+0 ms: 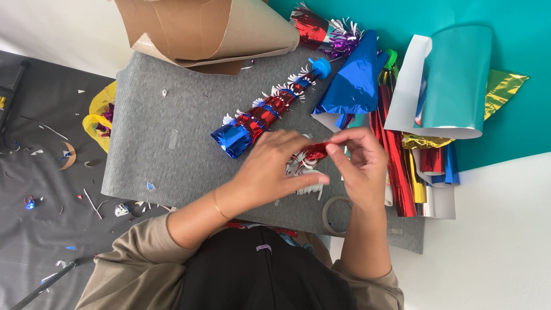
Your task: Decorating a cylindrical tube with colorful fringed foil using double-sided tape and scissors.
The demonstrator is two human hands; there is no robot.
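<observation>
Both hands met just right of the frame's centre, over the grey felt mat (172,132). The left hand (270,169) came in from seven o'clock, its fingers curled narrowly around a small red foil piece with white fringe (310,158); the right hand (359,163), rising from five o'clock, pinched the same piece at its upper end between thumb and forefinger. The fringe hung below the fingers, touching the mat.

At eleven o'clock from the hands lay a long cone wrapped in red and blue foil fringe (267,112), its blue end nearest the left hand and a blue plastic cap (320,66) at its far tip. A blue foil cone (353,80) sat at one o'clock, beside a curled teal sheet (456,74) and a pile of red, gold and blue foil strips (413,161) at three o'clock. A tape roll (332,215) rested just under the right wrist. Brown cardboard (206,31) lay at twelve o'clock, and paper scraps (86,195) dotted the dark floor at nine o'clock
</observation>
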